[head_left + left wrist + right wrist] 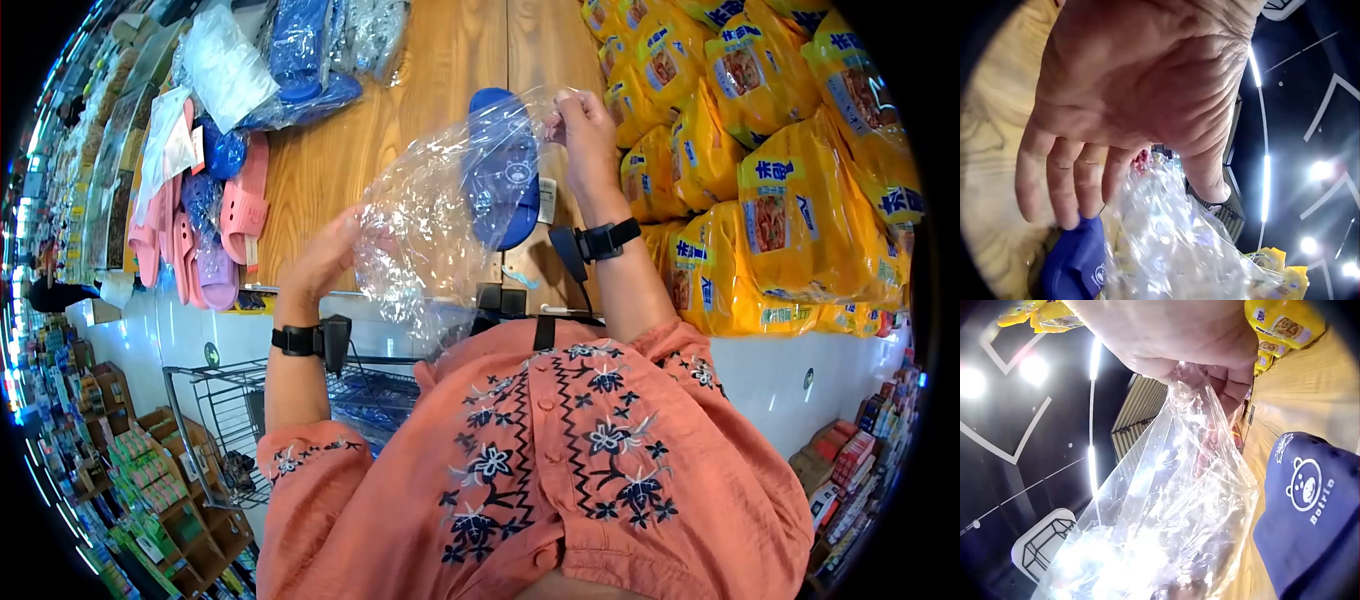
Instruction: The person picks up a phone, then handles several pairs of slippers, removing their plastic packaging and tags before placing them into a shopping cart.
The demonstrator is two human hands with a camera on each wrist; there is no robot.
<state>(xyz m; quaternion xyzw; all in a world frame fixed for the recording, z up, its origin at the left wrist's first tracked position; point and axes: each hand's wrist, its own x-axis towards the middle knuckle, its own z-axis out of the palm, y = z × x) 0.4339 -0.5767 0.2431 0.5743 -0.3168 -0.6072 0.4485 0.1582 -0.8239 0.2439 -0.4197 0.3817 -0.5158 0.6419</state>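
A clear plastic bag (425,215) stretches between the two hands. The right hand (590,140) pinches one gathered end of the bag (1172,469), its fingers curled at the top in the right wrist view. At the bag's other side is the left hand (325,260); in the left wrist view the hand (1141,94) has its fingers extended and thumb apart, with crinkled plastic (1160,231) beyond them. A blue slipper (490,190) with a white bear print lies on the wooden table (330,165), partly behind the bag. The slipper (1313,500) is beside the bag in the right wrist view.
Yellow packages (790,200) are stacked at the right. Pink slippers (245,210) and wrapped blue footwear (300,50) lie at the left and back left. Below the table's front edge stands a wire cart (225,400); stocked shelves (150,480) are beyond it.
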